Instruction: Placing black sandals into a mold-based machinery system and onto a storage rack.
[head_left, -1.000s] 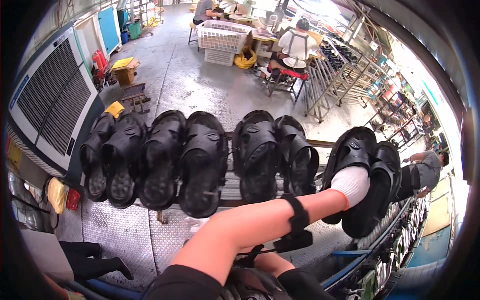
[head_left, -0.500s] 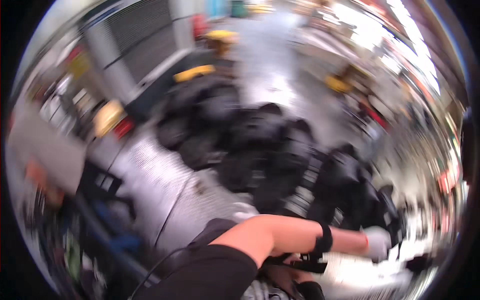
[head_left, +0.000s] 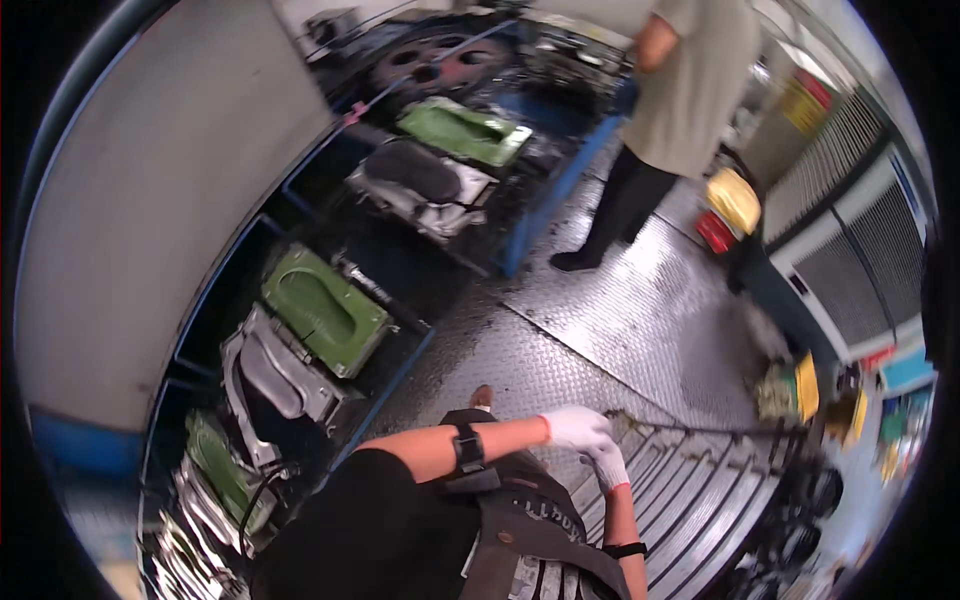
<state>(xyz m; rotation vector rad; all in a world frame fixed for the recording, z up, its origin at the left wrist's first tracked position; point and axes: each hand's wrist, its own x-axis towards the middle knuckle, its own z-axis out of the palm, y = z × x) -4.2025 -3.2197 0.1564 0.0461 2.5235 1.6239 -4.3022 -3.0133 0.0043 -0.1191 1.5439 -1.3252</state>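
Note:
White knit gloves cover both hands, which meet in front of my body above a slatted metal rack (head_left: pixel 690 490). My left hand (head_left: pixel 578 428) has its fingers bent down against the right one. Coming up from below, my right hand (head_left: pixel 607 466) touches the left with its fingers curled. Whatever may be between the fingers is hidden. To my left stand open moulds with sole-shaped hollows: a green mould half (head_left: pixel 325 310) and a silver mould half (head_left: pixel 275 375) lie nearest. Another green mould half (head_left: pixel 465 132) is farther off.
A person (head_left: pixel 690 100) in a beige top stands at the far side on the metal plate floor (head_left: pixel 560 320). Blue rails (head_left: pixel 560 195) edge the mould machine. A yellow and red container (head_left: pixel 730 205) stands beyond, and black items (head_left: pixel 800 505) lie at the lower right.
My view has swung left from the black pile to the moulds. My left hand, earlier stretched out at the right beside the pile, is now drawn in against my right hand.

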